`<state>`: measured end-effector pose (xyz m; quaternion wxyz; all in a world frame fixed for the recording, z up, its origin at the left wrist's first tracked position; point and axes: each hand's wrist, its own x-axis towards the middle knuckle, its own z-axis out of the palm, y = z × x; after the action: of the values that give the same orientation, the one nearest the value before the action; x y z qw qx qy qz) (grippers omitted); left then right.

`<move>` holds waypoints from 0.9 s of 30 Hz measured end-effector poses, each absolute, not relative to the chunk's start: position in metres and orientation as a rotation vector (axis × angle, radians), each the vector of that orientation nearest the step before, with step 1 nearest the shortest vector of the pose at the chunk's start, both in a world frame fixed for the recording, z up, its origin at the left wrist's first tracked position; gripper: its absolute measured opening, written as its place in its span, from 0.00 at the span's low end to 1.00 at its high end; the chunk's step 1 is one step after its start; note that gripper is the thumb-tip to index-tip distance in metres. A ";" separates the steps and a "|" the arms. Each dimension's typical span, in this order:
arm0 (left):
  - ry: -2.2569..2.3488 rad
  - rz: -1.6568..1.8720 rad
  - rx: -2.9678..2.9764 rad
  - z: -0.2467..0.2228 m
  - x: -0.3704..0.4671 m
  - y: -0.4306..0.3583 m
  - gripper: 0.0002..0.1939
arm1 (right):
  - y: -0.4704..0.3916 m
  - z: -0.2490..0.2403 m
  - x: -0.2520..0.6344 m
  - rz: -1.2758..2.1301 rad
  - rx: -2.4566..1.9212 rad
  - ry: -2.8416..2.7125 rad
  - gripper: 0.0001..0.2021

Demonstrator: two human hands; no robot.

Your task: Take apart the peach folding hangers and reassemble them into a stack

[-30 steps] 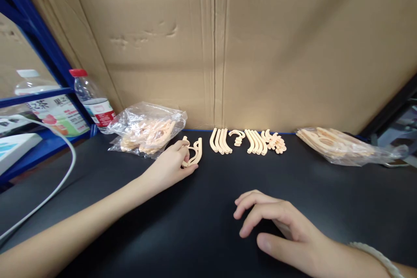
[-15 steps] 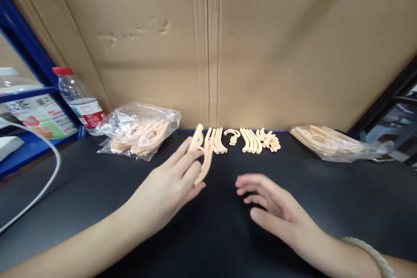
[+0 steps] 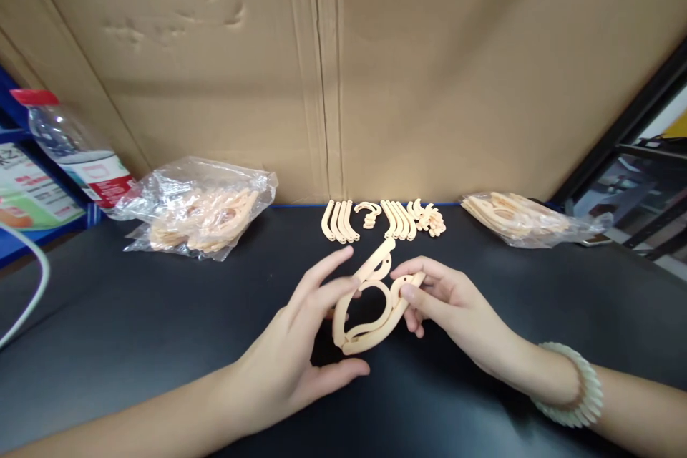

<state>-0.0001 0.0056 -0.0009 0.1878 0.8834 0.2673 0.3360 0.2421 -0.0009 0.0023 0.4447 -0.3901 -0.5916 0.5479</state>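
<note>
A pale beige folding piece [image 3: 370,335] with curved arms and a ring-like middle is held above the black table. My right hand [image 3: 456,300] pinches its right arm between thumb and fingers. My left hand [image 3: 308,333] is at its left side, fingers spread, with fingertips touching the left arm and the thumb apart below it. Behind the piece lie a row of curved strips [image 3: 339,220], a few hook-shaped parts [image 3: 369,211], a second row of strips [image 3: 398,220] and a small heap of little parts [image 3: 429,218].
A clear bag of beige parts [image 3: 204,218] lies at the left, another bag [image 3: 515,218] at the right. A red-capped bottle [image 3: 80,150] and a white cable [image 3: 40,279] are at far left. Cardboard [image 3: 429,71] stands behind the black table [image 3: 161,322].
The beige piece has moved down and right, and its arms now stand wider apart. My right hand has taken hold of it, while my left fingers have spread. The view has shifted right.
</note>
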 end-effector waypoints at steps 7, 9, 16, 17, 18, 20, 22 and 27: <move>0.947 0.789 2.106 0.006 0.008 0.005 0.18 | -0.010 0.005 0.241 1.169 -0.970 -1.594 0.12; 0.988 0.746 2.034 0.008 0.010 0.007 0.09 | -0.013 0.005 0.240 1.106 -0.965 -1.638 0.11; 0.989 0.778 1.693 0.011 0.014 0.007 0.11 | -0.010 0.004 0.242 1.038 -0.978 -1.655 0.11; 0.985 0.786 1.678 0.011 0.014 0.007 0.11 | -0.009 0.004 0.242 1.033 -0.980 -1.647 0.11; 0.984 0.788 1.673 0.011 0.014 0.007 0.11 | -0.009 0.004 0.242 1.027 -0.978 -1.644 0.10; 0.991 0.776 1.695 0.010 0.013 0.007 0.10 | -0.008 0.005 0.242 1.023 -0.975 -1.655 0.09; 1.003 0.755 1.754 0.011 0.013 0.006 0.10 | -0.010 0.005 0.241 1.013 -0.970 -1.697 0.08; 1.030 0.745 1.903 0.014 0.017 0.001 0.12 | -0.018 0.007 0.236 0.923 -0.944 -1.863 0.09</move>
<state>0.0166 0.0010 0.0139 0.4136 0.7571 0.4098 0.2963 0.2356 -0.0180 0.0072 0.4164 -0.3758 -0.7419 0.3675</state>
